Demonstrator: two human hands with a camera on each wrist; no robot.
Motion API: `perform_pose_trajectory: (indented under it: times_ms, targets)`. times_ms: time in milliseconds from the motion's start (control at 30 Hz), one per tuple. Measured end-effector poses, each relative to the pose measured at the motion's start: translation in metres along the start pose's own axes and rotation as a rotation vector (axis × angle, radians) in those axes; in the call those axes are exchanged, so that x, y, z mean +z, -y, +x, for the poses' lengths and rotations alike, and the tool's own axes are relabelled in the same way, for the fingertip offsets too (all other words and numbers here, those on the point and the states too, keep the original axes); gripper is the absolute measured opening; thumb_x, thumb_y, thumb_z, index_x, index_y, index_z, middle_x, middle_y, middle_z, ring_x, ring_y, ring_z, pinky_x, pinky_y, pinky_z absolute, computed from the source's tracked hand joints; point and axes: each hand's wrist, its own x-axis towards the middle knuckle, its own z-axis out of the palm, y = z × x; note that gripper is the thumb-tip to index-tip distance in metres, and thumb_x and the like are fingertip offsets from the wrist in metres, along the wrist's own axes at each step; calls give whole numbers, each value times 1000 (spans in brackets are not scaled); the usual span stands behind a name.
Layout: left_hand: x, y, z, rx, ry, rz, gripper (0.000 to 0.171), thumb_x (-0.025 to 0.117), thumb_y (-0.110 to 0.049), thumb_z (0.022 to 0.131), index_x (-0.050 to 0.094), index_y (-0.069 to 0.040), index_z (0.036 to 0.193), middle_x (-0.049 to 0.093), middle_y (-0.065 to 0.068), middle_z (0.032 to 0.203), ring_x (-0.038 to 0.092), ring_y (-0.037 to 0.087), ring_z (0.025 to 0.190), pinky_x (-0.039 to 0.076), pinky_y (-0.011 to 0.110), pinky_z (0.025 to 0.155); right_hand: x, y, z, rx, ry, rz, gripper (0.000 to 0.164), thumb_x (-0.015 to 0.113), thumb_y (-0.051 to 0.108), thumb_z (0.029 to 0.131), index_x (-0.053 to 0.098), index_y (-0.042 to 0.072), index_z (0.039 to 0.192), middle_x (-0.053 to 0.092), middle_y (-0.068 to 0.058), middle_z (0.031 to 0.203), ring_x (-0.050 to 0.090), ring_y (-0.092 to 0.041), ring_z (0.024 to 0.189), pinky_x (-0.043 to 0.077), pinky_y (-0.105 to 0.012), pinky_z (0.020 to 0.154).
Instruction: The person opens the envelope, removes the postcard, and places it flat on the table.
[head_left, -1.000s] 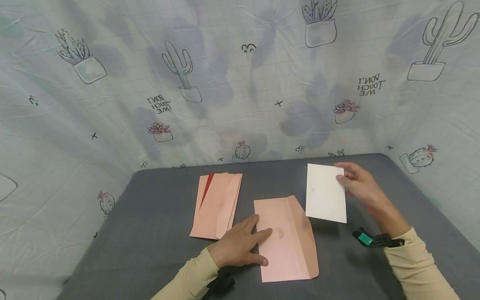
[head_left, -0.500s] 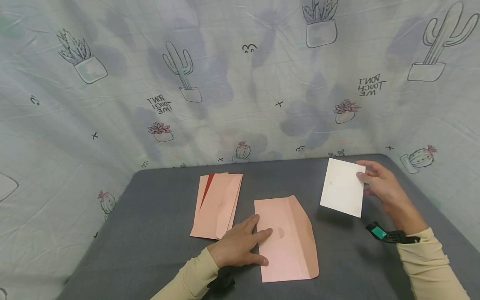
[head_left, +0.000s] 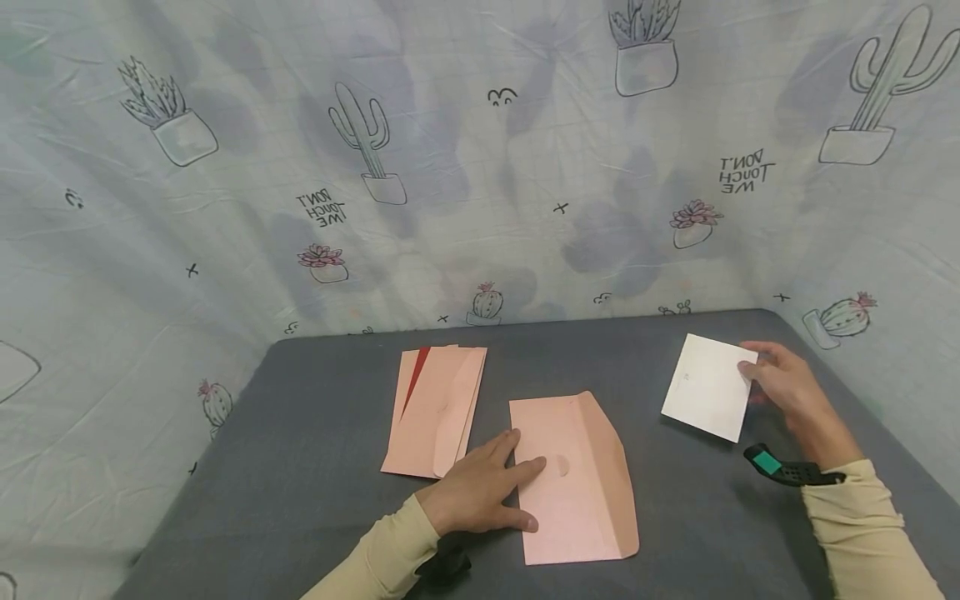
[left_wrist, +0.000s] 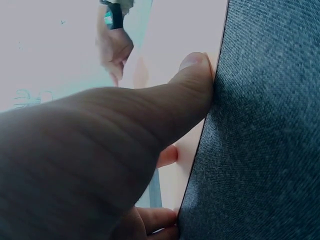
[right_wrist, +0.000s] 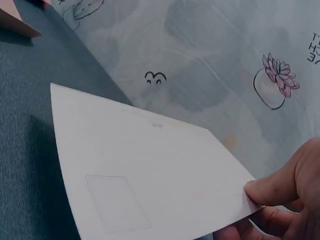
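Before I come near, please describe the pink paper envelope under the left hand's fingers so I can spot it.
Look at the near middle of the dark grey table. A flat pink paper envelope lies there, the left hand resting on its left edge. Unlike the overlapping pink envelopes to its left, it lies alone, its tapered flap spread open to the right.

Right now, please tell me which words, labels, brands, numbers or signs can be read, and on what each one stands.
"DON'T TOUCH ME": mirrored, on the patterned cloth, twice in the head view.
"x": small crosses on the same cloth.
White card: faint marks, too small and blurred to read.
Right wristband: nothing readable on its green face.
Pink envelopes: none readable.
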Motion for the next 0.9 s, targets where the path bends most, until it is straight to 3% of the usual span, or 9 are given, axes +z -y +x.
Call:
perform_pose_trajectory:
  times_ms: [167,267,367,433,567,633,900]
  targets:
    - [-1,-1,-1,-6,5,-4,79,71,-59,86,41,-34,155,26,15,167,29,33,155,36,52,119,-2,1,-6,18,34,-46,57,41,21,106,28,-8,153,43,-38,134,59,-36,97,49,-28,65]
    - [-2,-2,-1,-10,7,-10,79,72,-59,86,42,-34,155,26,15,167,28,32,155,36,52,119,-1,1,-8,30,47,-95,55,40,19,106,30,-10,152,47,-36,125,55,-35,94,44,-27,63]
    - [-3,-3,-1,-9,7,-13,79,72,-59,86,42,-34,155,26,15,167,28,33,155,35,52,119,0,1,-9,49,43,-114,55,42,19,105,30,-10,151,47,-36,122,53,-40,96,48,-40,68]
    - [-3,-3,-1,-8,6,-13,79,72,-59,86,42,-34,155,26,15,167,28,33,155,35,52,119,0,1,-9,61,45,-110,57,43,20,105,29,-11,151,44,-41,129,52,-49,106,49,-53,78]
    - [-3,-3,-2,-5,5,-12,79,72,-58,86,42,-34,155,26,16,167,28,33,155,35,52,119,0,1,-8,77,67,-149,64,48,22,102,25,-13,151,27,-46,146,37,-60,127,39,-69,98]
    - [-3,-2,-2,-6,6,-16,78,71,-58,87,41,-34,155,25,16,167,28,33,155,35,53,119,0,1,-8,75,71,-191,65,51,22,101,26,-14,149,26,-48,145,36,-61,127,38,-69,98]
    - [-3,-2,-2,-2,11,-31,78,71,-58,87,41,-33,155,24,16,167,27,33,155,35,53,119,6,1,-7,90,20,-342,62,57,19,95,32,-17,140,42,-44,126,49,-53,108,45,-61,87]
